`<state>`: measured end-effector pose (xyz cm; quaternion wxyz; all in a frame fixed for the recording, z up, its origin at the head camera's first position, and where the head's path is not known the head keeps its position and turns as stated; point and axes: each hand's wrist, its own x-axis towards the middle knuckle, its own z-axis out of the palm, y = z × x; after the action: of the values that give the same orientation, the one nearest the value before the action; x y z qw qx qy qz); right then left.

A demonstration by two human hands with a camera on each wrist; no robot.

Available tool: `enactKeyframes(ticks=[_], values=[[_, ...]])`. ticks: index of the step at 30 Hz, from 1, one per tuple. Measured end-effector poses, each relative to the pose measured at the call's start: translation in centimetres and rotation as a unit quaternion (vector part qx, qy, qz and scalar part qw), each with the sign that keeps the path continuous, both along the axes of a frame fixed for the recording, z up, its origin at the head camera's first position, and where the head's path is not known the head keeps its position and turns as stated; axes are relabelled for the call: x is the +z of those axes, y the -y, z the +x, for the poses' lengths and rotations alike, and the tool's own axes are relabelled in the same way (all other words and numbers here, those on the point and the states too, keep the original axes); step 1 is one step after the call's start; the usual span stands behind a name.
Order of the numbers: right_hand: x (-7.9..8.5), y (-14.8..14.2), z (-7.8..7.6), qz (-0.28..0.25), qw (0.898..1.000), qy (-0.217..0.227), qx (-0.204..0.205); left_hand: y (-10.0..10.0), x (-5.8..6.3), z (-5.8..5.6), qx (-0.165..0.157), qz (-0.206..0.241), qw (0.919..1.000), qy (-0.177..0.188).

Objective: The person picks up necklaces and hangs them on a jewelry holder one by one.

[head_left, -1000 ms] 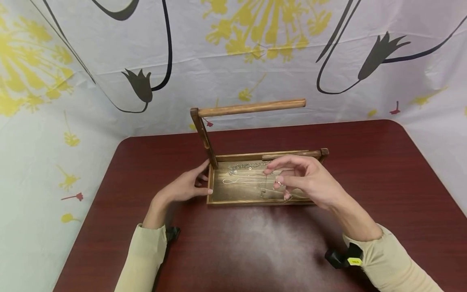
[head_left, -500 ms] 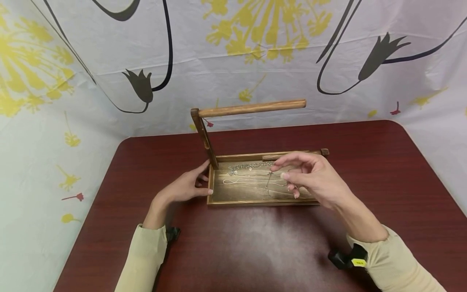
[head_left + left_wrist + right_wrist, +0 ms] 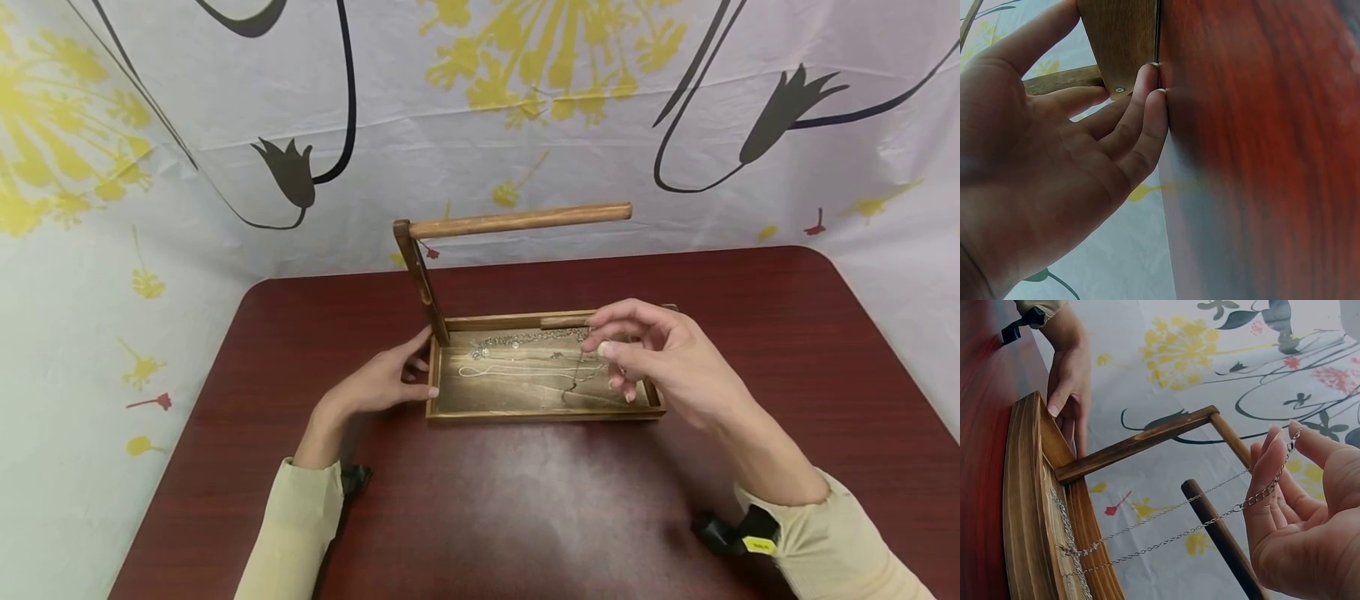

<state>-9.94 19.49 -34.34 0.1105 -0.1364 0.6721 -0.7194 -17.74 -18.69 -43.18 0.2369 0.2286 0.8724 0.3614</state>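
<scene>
While pinched between thumb and forefinger of the right hand (image 3: pixel 667 367), as a silver chain (image 3: pixel 1239 507) in a light grasp, dangling in two strands over the right half of the wooden tray (image 3: pixel 525 415); running with its long axis steeply downward, leaning slightly toward the tray's left in the head view; pointing its lower end at the tray floor, too fine to tell whether touching; hanging just below the right hand's fingertips, with the larger links nearest them; held at the tray's left end by the left hand (image 3: pixel 378 383), with thumb on the rim and forefinger by the rear corner; strewn along the tray's rear wall with a cluster of metal chains (image 3: pixel 528 337), and nearer the tray's middle with a pale looped necklace (image 3: pixel 517 374); rising at the tray's left rear corner into a wooden upright (image 3: pixel 422 279), topped by a bar (image 3: pixel 521 220) reaching rightward; edged at the tray's rear by a low rod (image 3: pixel 564 322), partly covered by the right hand; resting on a reddish tabletop (image 3: pixel 525 500), before a flowered cloth (image 3: pixel 405 150) beyond the tray.
</scene>
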Motion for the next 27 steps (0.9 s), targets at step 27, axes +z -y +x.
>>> enactKeyframes(ticks=[27], values=[[2.4,-3.7,0.8,-0.039,0.999,-0.036,0.010,0.0,-0.2,-0.2,0.016,0.000,0.9999,0.006]])
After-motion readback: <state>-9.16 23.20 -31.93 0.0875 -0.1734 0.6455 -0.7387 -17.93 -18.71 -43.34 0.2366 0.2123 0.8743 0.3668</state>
